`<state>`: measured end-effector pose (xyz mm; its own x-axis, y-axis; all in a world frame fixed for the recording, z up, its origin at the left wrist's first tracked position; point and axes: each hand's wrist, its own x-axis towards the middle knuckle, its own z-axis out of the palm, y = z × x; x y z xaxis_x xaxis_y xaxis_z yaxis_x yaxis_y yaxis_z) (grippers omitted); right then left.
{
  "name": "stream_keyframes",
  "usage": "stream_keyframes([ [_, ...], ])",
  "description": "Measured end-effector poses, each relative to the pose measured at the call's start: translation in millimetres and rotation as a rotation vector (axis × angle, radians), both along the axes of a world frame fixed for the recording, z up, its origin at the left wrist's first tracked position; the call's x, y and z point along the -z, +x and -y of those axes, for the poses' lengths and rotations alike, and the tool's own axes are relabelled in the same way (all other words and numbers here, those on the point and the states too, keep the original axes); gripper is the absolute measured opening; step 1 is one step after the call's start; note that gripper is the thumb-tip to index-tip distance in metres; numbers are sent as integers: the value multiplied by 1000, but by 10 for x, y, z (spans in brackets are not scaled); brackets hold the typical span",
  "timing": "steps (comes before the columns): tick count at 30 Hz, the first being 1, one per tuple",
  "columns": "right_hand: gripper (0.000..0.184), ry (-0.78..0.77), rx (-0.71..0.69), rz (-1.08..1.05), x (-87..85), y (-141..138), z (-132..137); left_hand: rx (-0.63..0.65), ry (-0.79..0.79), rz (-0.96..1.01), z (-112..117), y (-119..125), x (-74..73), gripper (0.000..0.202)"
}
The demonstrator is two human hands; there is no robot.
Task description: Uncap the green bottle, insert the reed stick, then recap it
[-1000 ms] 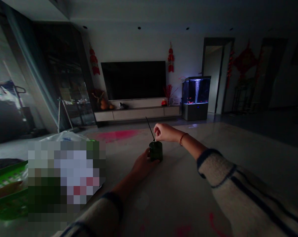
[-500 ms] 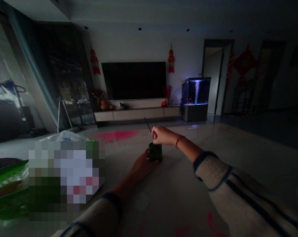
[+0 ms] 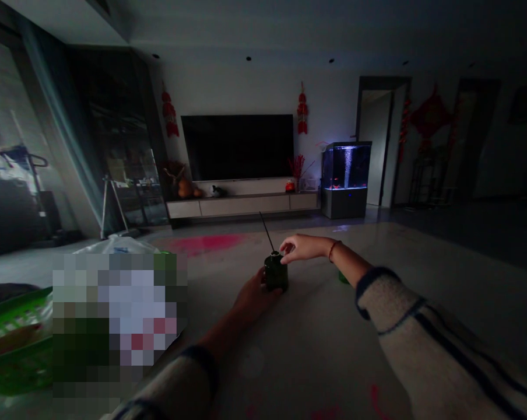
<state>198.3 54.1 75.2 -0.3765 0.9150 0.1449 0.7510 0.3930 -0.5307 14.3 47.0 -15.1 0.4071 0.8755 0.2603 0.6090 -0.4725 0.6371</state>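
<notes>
item: small dark green jar [image 3: 276,279] on table [image 3: 316,350], thin stick [image 3: 266,230] leaning from its mouth toward 11 o'clock. left hand [image 3: 251,294] at 8 o'clock, fingers clasped on the jar wall. right hand [image 3: 302,247] at 2 o'clock, fingertips at the rim; too dim to tell whether they pinch anything. handling: brace jar firmly, move gently at the rim.

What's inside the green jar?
A thin stick pokes out of the jar, leaning left. Its lower end and any contents are hidden by the dark walls.
</notes>
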Motion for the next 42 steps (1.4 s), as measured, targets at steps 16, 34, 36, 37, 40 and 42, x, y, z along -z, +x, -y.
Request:
stream_keyframes([
  [16,67,63,-75,-180,425,-129,-44,-102,60,-107,-33,-96,20,45],
  [34,64,62,24,-517,1086,-283,18,-57,303,-561,28,-118,58,29],
  [36,64,52,44,-518,1074,-279,31,-57,307,-563,40,-116,50,29],
  [37,64,53,60,-514,1067,-278,37,-58,307,-564,46,-114,46,30],
  [40,62,66,105,-494,1056,-276,42,-62,305,-565,59,-108,36,30],
  [42,60,78,126,-482,1056,-274,27,-63,307,-564,61,-105,34,31],
])
